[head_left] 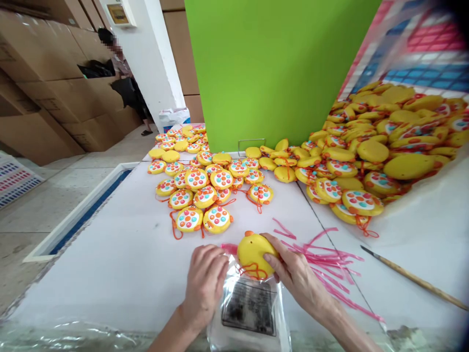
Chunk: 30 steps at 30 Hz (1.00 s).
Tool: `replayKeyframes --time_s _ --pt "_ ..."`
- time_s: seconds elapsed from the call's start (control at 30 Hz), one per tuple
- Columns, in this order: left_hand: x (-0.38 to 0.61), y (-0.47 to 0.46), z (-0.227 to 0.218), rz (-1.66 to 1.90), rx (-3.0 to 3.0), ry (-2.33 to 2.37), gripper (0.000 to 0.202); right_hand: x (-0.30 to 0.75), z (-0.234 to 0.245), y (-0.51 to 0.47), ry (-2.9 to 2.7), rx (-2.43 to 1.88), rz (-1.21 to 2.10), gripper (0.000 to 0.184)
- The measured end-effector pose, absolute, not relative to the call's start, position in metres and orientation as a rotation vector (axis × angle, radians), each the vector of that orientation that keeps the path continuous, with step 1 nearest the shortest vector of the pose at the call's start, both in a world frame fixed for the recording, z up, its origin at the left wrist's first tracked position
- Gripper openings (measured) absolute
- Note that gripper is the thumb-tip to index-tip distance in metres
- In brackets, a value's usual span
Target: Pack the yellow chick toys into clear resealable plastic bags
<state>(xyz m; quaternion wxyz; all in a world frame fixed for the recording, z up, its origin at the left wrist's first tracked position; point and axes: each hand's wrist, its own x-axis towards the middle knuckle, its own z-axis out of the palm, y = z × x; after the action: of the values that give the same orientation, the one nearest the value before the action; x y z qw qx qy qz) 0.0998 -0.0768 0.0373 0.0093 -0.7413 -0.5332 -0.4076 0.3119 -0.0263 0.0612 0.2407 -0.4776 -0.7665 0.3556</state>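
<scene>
Sadly, the black bag label (249,307) is unreadable; left hand (204,286) and right hand (298,276) clasp a yellow toy (253,254).

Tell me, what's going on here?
A person's left hand and right hand hold a round yellow toy with an orange cord at the mouth of a clear plastic bag on a white table. More of these toys lie in piles beyond, and pink strips are scattered beside the right hand. Another person stands in the background.

Toy (254,254): glossy smooth plastic. Bag (249,313): clear plastic. Brush handle (414,278): varnished wood.
</scene>
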Motion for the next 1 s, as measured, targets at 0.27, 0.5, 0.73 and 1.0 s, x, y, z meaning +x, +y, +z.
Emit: replayKeyframes --time_s 0.27,0.5,0.73,1.0 --pt "0.098 -0.067 0.048 -1.724 -2.194 -2.726 0.022 0.311 0.061 -0.027 -2.125 -1.271 0.859 0.042" --pt "0.106 -0.055 0.032 -1.683 -2.133 -2.799 0.027 0.313 0.059 -0.024 -2.165 -1.252 0.771 0.039" --pt "0.091 -0.066 0.044 -1.532 -1.964 -2.630 0.027 0.312 0.062 -0.017 -2.187 -1.230 0.810 0.036" --pt "0.109 -0.050 0.045 -2.016 -2.163 -2.850 0.022 0.309 0.065 -0.011 -2.399 -1.248 0.716 0.038"
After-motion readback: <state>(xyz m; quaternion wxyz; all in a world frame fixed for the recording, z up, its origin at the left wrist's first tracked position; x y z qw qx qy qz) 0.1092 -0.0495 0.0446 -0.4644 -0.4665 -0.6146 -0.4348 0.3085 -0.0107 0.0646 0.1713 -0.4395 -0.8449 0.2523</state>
